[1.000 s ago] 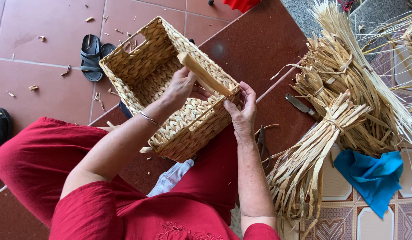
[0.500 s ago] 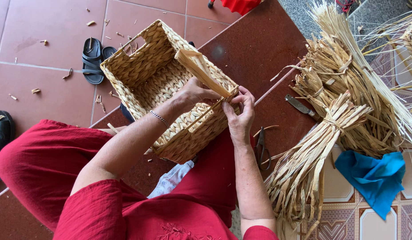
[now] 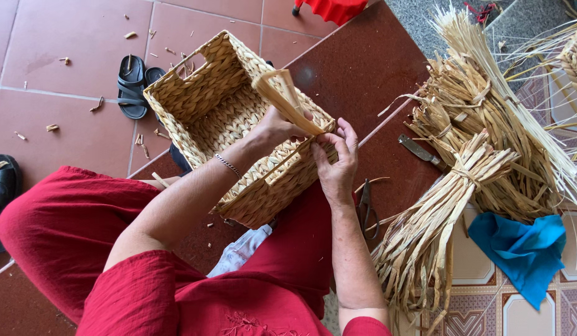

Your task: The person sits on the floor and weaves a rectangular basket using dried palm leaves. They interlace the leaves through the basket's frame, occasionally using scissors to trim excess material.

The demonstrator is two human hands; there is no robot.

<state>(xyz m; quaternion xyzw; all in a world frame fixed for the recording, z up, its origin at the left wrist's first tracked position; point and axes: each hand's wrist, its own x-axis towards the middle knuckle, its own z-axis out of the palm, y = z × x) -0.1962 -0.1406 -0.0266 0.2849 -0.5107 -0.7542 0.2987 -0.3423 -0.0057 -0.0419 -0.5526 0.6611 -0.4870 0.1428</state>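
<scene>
Now both hands, left hand (image 3: pixel 277 129), right hand (image 3: pixel 336 163), pinching straw strip (image 3: pixel 282 93) at basket (image 3: pixel 201 93) rim

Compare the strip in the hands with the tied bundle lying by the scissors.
The strip is a single flat, wide piece, raised above the woven basket and pinched by the left hand and right hand; the tied bundle is many strips bound together near one end, lying untouched on the floor. Both are the same pale straw colour.
</scene>
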